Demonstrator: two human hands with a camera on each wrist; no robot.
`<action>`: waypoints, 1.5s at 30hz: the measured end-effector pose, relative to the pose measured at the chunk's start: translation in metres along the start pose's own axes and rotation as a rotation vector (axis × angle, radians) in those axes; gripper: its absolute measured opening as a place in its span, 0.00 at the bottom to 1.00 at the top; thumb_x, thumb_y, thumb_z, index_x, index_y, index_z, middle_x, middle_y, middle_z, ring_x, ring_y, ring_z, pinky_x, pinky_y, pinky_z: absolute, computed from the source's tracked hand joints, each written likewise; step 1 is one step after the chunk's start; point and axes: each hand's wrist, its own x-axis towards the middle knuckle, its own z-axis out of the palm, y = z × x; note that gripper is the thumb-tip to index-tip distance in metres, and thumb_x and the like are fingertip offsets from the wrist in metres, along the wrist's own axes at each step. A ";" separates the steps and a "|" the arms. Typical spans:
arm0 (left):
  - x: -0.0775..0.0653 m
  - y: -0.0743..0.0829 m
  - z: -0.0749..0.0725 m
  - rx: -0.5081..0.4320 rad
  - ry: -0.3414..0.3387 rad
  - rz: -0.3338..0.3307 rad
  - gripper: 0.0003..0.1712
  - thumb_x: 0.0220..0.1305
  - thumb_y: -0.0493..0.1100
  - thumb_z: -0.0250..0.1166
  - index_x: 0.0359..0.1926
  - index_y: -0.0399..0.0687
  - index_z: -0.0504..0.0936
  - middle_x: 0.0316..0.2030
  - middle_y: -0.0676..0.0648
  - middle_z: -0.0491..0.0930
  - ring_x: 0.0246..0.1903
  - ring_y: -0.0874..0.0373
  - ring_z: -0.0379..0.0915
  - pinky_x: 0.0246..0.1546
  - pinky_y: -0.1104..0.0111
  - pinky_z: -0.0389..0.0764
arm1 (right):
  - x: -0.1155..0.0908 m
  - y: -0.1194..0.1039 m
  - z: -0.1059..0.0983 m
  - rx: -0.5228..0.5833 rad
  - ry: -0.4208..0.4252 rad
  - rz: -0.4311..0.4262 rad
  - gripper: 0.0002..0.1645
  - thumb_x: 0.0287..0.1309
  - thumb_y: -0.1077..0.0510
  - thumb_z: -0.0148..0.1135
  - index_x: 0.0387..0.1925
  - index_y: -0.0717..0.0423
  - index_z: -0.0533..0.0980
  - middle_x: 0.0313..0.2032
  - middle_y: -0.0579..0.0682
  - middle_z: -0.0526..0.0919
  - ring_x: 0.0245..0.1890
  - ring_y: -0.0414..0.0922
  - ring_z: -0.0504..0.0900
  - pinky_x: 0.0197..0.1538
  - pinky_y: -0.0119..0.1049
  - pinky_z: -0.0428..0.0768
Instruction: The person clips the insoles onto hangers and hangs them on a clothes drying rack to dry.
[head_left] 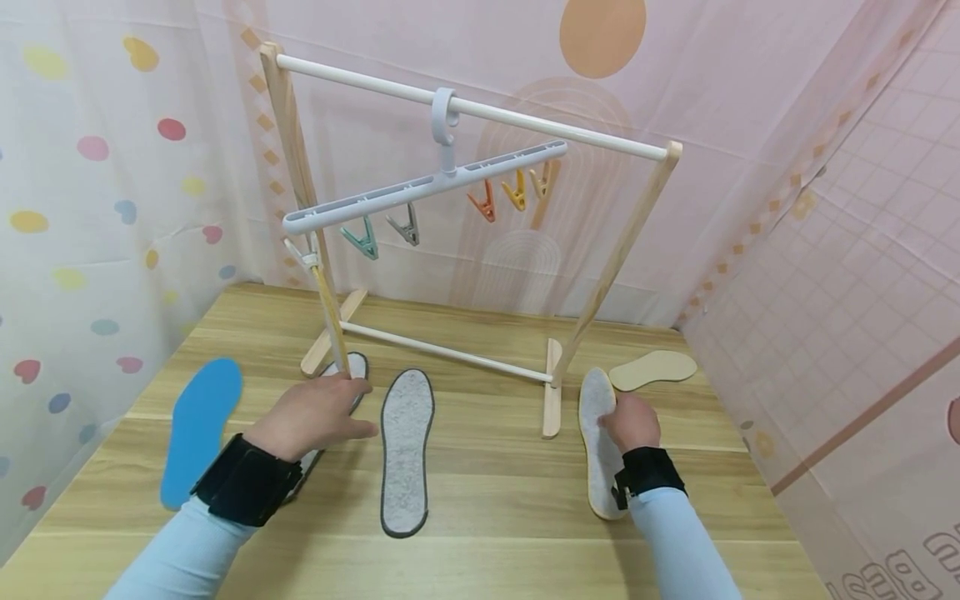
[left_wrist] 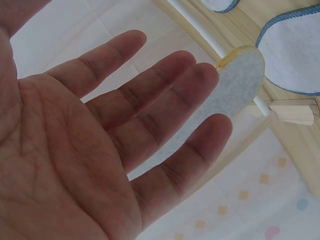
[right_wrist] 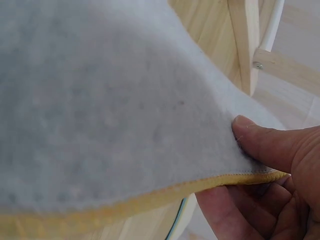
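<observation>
My right hand (head_left: 632, 421) pinches a grey felt insole with a yellow edge (head_left: 597, 442), thumb on the grey face and fingers beneath, as the right wrist view shows. Another yellow-edged insole (head_left: 330, 317) hangs nearly edge-on from a white clip (head_left: 302, 252) at the left end of a pale blue hanger (head_left: 390, 192). Beside its lower end is my left hand (head_left: 315, 414), fingers extended and holding nothing. In the left wrist view that insole (left_wrist: 242, 77) shows behind the fingers; whether they touch it I cannot tell. A dark-edged grey insole (head_left: 358, 367) lies partly hidden under the left hand.
The hanger hooks over the white top bar (head_left: 555, 127) of a wooden rack (head_left: 622, 250). Several coloured clips (head_left: 484, 201) hang from it. On the table (head_left: 495, 517) lie a blue insole (head_left: 198, 433), another dark-edged grey insole (head_left: 407, 450) and a beige insole (head_left: 652, 369).
</observation>
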 end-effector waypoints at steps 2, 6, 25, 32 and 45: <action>0.000 0.001 0.000 -0.005 -0.004 0.002 0.32 0.54 0.54 0.75 0.52 0.36 0.81 0.44 0.36 0.82 0.43 0.42 0.79 0.40 0.50 0.80 | -0.001 -0.001 0.000 0.012 0.010 -0.002 0.20 0.54 0.62 0.70 0.46 0.73 0.80 0.40 0.67 0.84 0.36 0.58 0.82 0.40 0.52 0.79; 0.001 0.001 -0.001 -0.009 -0.007 0.011 0.33 0.53 0.55 0.75 0.51 0.36 0.80 0.43 0.37 0.82 0.42 0.43 0.79 0.39 0.51 0.80 | -0.006 -0.004 -0.002 0.032 0.033 -0.011 0.20 0.55 0.63 0.70 0.48 0.72 0.79 0.40 0.67 0.84 0.36 0.58 0.83 0.39 0.52 0.79; 0.001 0.000 0.000 0.005 0.007 0.017 0.33 0.54 0.55 0.74 0.52 0.35 0.80 0.44 0.36 0.81 0.42 0.42 0.79 0.39 0.51 0.80 | -0.021 -0.013 -0.012 0.131 0.151 -0.044 0.16 0.59 0.60 0.68 0.39 0.72 0.76 0.30 0.64 0.81 0.29 0.58 0.80 0.34 0.52 0.76; 0.001 -0.002 0.001 0.006 0.011 0.024 0.33 0.54 0.56 0.74 0.51 0.35 0.80 0.43 0.36 0.81 0.42 0.42 0.79 0.39 0.51 0.80 | -0.028 -0.022 -0.016 0.160 0.208 -0.069 0.15 0.58 0.59 0.69 0.34 0.69 0.74 0.23 0.59 0.78 0.23 0.55 0.76 0.29 0.49 0.72; 0.000 -0.002 0.001 -0.002 0.017 0.015 0.33 0.54 0.56 0.74 0.51 0.35 0.81 0.44 0.36 0.81 0.43 0.42 0.79 0.40 0.51 0.80 | -0.035 -0.034 -0.020 0.211 0.289 -0.094 0.15 0.58 0.59 0.70 0.32 0.67 0.75 0.21 0.56 0.76 0.21 0.52 0.74 0.27 0.45 0.69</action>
